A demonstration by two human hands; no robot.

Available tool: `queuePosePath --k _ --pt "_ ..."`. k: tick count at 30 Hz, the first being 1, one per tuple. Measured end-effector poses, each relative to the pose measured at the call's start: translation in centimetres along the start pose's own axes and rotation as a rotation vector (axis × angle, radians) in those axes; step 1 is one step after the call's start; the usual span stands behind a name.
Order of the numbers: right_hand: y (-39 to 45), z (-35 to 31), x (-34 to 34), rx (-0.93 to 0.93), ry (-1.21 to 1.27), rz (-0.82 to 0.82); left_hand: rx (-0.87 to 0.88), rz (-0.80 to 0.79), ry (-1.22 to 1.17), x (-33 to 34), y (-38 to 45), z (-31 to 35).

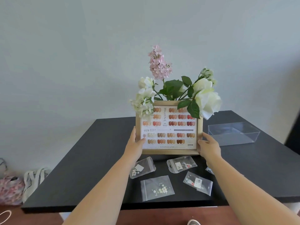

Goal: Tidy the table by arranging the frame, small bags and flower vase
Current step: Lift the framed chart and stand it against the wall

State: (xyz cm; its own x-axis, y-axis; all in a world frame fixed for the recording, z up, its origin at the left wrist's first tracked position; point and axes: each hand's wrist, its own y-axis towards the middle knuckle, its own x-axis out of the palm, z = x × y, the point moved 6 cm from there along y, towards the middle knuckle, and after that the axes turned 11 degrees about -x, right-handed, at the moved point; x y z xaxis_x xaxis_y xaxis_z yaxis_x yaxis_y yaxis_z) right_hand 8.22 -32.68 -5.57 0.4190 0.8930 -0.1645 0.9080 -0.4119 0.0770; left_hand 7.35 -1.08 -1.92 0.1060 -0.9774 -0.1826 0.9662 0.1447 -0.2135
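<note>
1. Frame (168,127) of pale wood, held upright over the middle of the black counter (81,159), front facing the camera, showing a chart of nail colour samples in rows.
2. Left hand (135,146) clasped on the frame's lower left side, thumb lying across the front glass, fingers hidden behind.
3. Right hand (209,147) clasped on the frame's lower right side, thumb on the front edge, fingers wrapped round the back.
4. Flowers (175,88) rising just behind the frame's top edge: a pink spray, white blooms on both sides, green leaves; some petals and leaves hanging over the frame's upper corners. Vase itself hidden behind the frame.
5. Small clear bags scattered flat on the counter below the frame: one (142,167) partly under the left wrist, one with a label (181,164) near the middle, one (156,187) nearest the front edge with pale beads inside, one with a label (198,182) to the right, and a sliver of another (209,170) showing beside the right forearm.
6. Clear plastic box (233,133) standing open on the right of the counter, well apart from the bags.
7. Cloth bags (21,184) on the floor to the left of the counter.
</note>
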Motion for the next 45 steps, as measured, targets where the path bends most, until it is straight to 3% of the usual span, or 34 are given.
queuePosePath --k 12,27,36,45 --pt "-4.3 -3.3 6.5 -0.041 0.025 -0.164 -0.041 0.087 -0.163 -8.1 -1.8 -1.9" --pt "-10.5 -6.9 21.1 -0.016 0.141 -0.416 -0.060 0.332 -0.200 -23.2 -3.8 -5.6" --pt "-7.0 -8.1 28.8 -0.172 0.055 -0.519 -0.008 0.427 -0.138 -28.2 0.5 -5.1" --pt "0.4 -6.9 32.8 -0.197 0.085 -0.414 0.025 0.514 -0.144 -29.7 8.0 -4.7"
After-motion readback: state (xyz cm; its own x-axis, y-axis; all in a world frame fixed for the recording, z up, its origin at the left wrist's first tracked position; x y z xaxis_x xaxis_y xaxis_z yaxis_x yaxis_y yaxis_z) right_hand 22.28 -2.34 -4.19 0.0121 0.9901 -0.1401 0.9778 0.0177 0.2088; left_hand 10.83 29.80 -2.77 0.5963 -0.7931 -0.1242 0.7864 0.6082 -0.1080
